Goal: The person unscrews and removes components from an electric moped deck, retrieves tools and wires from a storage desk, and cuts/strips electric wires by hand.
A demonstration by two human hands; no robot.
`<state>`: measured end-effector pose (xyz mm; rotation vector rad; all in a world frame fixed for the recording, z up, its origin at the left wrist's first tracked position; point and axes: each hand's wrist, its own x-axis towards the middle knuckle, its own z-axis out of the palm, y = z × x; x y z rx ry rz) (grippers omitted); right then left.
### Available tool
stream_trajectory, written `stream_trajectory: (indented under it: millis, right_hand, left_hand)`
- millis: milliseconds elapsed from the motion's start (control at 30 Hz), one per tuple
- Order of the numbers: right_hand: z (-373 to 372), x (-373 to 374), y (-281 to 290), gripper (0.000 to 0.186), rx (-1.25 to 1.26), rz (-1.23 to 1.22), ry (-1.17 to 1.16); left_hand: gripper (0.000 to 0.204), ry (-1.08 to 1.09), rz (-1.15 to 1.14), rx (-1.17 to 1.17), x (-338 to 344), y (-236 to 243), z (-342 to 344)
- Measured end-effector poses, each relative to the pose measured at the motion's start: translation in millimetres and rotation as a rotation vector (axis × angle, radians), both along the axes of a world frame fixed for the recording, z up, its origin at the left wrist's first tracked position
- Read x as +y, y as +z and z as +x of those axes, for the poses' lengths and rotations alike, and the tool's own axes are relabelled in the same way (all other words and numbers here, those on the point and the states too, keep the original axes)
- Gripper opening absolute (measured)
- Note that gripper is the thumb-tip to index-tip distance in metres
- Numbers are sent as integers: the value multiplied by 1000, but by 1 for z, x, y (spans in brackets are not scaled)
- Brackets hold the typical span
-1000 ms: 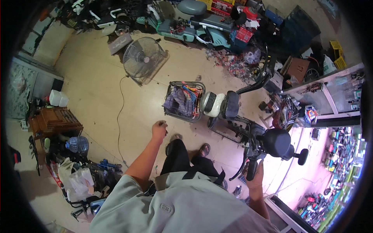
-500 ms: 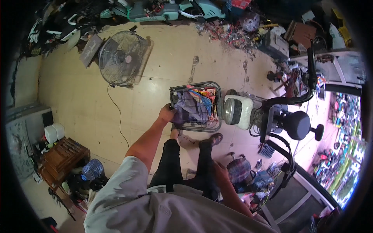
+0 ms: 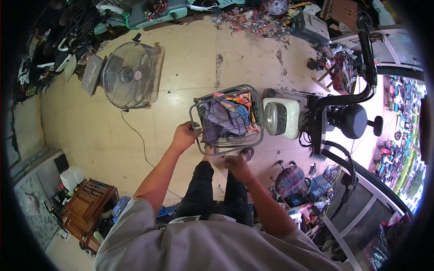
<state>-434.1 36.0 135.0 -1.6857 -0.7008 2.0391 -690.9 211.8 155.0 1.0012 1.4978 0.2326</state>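
Observation:
A dark grey wire basket (image 3: 261,124) is in front of me, beside the white front part (image 3: 289,118) of an electric scooter. Grey-purple cloth (image 3: 219,118) fills its left side, with blue, red and orange items (image 3: 246,108) at its right. At the basket's left edge, the fingers of my left hand (image 3: 185,137) are closed round the wire rim. My right hand (image 3: 238,167) hovers above my leg, close to the basket's near edge; its dark, foreshortened fingers do not show clearly whether they are curled.
A floor fan (image 3: 131,74) stands far left, its cord (image 3: 142,137) trailing across the floor. Black handlebars (image 3: 339,100) reach over on the right. A brown wooden chair (image 3: 88,210) is near left. Loose wires and scrap (image 3: 253,22) lie at the back.
My right hand has moved up and left from beside my thigh toward the basket. The basket's left side appears raised, with my left hand still on it. The whole view has shifted slightly.

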Motion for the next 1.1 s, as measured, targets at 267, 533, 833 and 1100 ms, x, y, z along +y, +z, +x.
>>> stream_trajectory:
  millis: [267,533,833,1100]
  right_hand:
    - [-21,58,-8,76,-1048,827,2]
    - [-14,138,9,93,-1293,574,62]
    - [-8,104,-57,60,-1234,899,394]
    - [-6,106,-92,22,-792,634,243]
  left_hand:
    - [28,54,-52,-601,-11,141,39]
    - [41,30,-167,-993,-27,127,70]
    - [42,350,-101,-454,-85,-16,54]
    - [67,180,213,-361,-61,-117,105]
